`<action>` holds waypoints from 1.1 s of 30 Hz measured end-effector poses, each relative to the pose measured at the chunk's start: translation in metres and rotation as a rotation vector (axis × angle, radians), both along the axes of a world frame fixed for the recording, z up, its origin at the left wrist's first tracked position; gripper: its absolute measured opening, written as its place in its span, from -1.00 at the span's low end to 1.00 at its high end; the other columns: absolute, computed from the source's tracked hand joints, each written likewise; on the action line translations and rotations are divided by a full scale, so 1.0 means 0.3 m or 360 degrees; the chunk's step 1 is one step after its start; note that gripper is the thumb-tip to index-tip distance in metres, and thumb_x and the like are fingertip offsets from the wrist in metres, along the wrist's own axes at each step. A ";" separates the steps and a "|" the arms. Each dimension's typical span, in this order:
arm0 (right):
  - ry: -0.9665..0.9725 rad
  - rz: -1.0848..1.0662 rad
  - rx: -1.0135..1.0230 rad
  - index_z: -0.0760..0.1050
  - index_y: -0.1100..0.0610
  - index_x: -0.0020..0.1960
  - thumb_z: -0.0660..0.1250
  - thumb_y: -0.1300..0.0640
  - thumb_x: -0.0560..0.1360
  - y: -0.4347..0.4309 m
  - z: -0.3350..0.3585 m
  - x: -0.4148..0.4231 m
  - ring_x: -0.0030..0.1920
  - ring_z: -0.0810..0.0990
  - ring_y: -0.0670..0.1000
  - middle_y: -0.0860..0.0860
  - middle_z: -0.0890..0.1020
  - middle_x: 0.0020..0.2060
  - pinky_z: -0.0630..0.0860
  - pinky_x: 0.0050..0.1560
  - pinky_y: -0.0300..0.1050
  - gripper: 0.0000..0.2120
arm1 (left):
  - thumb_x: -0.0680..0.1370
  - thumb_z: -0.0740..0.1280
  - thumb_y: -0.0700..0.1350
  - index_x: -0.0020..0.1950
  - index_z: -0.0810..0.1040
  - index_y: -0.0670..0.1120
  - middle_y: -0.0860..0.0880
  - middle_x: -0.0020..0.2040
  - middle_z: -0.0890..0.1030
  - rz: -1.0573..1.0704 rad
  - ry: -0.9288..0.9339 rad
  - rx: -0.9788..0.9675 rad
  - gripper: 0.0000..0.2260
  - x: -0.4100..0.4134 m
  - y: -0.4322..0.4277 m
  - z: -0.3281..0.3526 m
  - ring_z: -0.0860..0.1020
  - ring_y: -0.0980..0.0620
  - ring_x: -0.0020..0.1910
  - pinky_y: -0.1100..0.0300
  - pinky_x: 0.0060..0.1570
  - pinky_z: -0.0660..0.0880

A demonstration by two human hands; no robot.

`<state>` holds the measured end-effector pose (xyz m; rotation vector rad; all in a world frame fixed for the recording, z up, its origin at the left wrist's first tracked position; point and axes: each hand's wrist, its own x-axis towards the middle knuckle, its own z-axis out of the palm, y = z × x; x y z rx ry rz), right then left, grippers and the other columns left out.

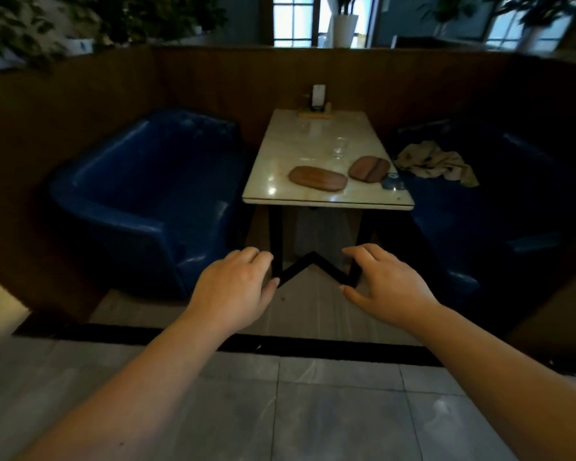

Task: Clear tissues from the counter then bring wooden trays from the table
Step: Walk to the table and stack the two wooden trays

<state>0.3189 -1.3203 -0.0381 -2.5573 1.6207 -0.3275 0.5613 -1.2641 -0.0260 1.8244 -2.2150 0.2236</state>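
Both hands are empty: left hand (235, 287) and right hand (388, 284) loosely spread, short of the table (266, 194). Grip the long tray (317, 178) first, then the round trays (369, 168), avoiding the glass (339, 148).
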 end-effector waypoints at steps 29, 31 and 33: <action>-0.0142 -0.0405 0.0232 0.22 -0.12 0.40 0.31 -0.20 0.45 -1.470 -0.127 -0.269 0.21 0.46 -0.04 -0.10 0.40 0.33 0.49 0.09 -0.11 -0.42 | 0.55 0.18 0.11 0.28 0.39 -0.03 -0.02 0.17 0.55 -0.0108 0.0073 0.0143 -0.63 -0.170 -1.692 -0.112 0.52 -0.04 0.10 0.02 -0.09 0.54; -0.0162 -0.0398 0.0245 0.22 -0.13 0.40 0.31 -0.20 0.45 -1.559 -0.140 -0.281 0.22 0.46 -0.03 -0.10 0.39 0.34 0.51 0.11 -0.06 -0.42 | 0.55 0.17 0.12 0.29 0.38 -0.04 -0.03 0.19 0.54 -0.0051 0.0089 0.0198 -0.63 -0.164 -1.769 -0.133 0.51 -0.05 0.12 0.02 -0.09 0.53; -0.0178 -0.0394 0.0274 0.22 -0.13 0.40 0.32 -0.20 0.45 -1.651 -0.162 -0.282 0.24 0.45 -0.03 -0.10 0.38 0.34 0.51 0.12 -0.04 -0.42 | 0.55 0.16 0.13 0.29 0.38 -0.02 -0.03 0.20 0.53 0.0016 0.0069 0.0248 -0.62 -0.150 -1.861 -0.161 0.51 -0.04 0.12 0.02 -0.08 0.52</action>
